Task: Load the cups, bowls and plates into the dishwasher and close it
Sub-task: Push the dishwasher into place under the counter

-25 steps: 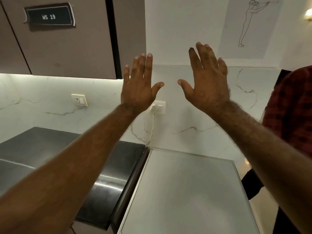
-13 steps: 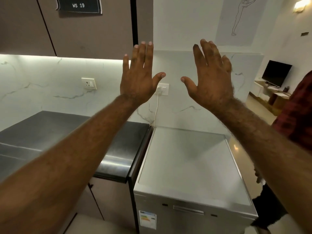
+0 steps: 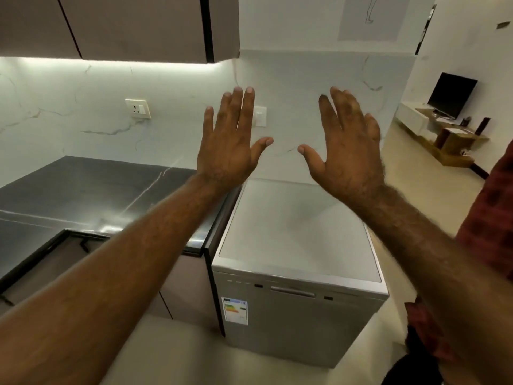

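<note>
A dark polished stone countertop runs along the left, and a silver freestanding dishwasher stands against its right end, door shut; no cups, bowls or plates are in view. The door's long recessed handle lies level across the door's top edge, below both raised hands and on the person's side of them, roughly midway between the two, so neither looks clearly nearer. The left hand and right hand hover above the dishwasher's rear edge, backs to the camera, fingers straight and spread wide, holding and touching nothing.
</note>
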Tool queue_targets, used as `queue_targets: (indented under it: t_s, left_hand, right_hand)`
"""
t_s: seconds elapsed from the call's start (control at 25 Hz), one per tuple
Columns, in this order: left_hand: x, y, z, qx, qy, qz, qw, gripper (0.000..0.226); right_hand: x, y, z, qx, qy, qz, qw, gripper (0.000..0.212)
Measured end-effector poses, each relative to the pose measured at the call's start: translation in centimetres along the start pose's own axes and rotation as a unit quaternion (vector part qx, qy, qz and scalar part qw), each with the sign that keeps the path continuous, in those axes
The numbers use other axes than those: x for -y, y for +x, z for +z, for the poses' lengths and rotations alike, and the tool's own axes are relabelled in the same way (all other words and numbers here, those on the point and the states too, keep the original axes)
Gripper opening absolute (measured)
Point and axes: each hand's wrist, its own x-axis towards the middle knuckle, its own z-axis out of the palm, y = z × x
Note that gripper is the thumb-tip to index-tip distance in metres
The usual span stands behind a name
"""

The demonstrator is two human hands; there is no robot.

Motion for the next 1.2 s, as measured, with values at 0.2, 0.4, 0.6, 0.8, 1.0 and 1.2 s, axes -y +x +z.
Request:
queue_targets:
  t_s: [0.2, 0.4, 0.6, 0.8, 1.0, 1.2]
  left_hand:
    - [-2.4, -9.1, 7.2, 0.077, -0.032, 0.009, 0.996, 0.088]
    - [-3.2, -17.6, 16.2, 0.174, -0.045, 0.007, 0.984, 0.087]
    - [-1.6, -24.7, 24.8, 0.224, -0.033, 0.017, 0.974, 0.087]
    - [0.1, -30.2, 33.1, 0.238, -0.035, 0.045, 0.970, 0.084]
    - [0.3, -33.9, 38.4, 0.071, -0.025, 0.064, 0.995, 0.074]
    - [-0.2, -34.2, 40.3, -0.068, -0.027, 0.056, 0.996, 0.063]
  right_hand:
    - [-2.3, -9.0, 6.1, 0.077, 0.002, 0.033, 0.996, 0.084]
    - [-2.6, -17.5, 15.5, 0.151, 0.021, 0.045, 0.987, 0.085]
    - [-1.3, -23.8, 25.4, 0.202, 0.027, 0.056, 0.977, 0.085]
    - [-1.0, -29.2, 34.5, 0.219, 0.020, 0.054, 0.974, 0.089]
    - [-1.3, -32.8, 40.0, 0.138, -0.055, 0.031, 0.988, 0.099]
    - [-1.4, -33.2, 42.0, 0.042, -0.084, 0.029, 0.995, 0.098]
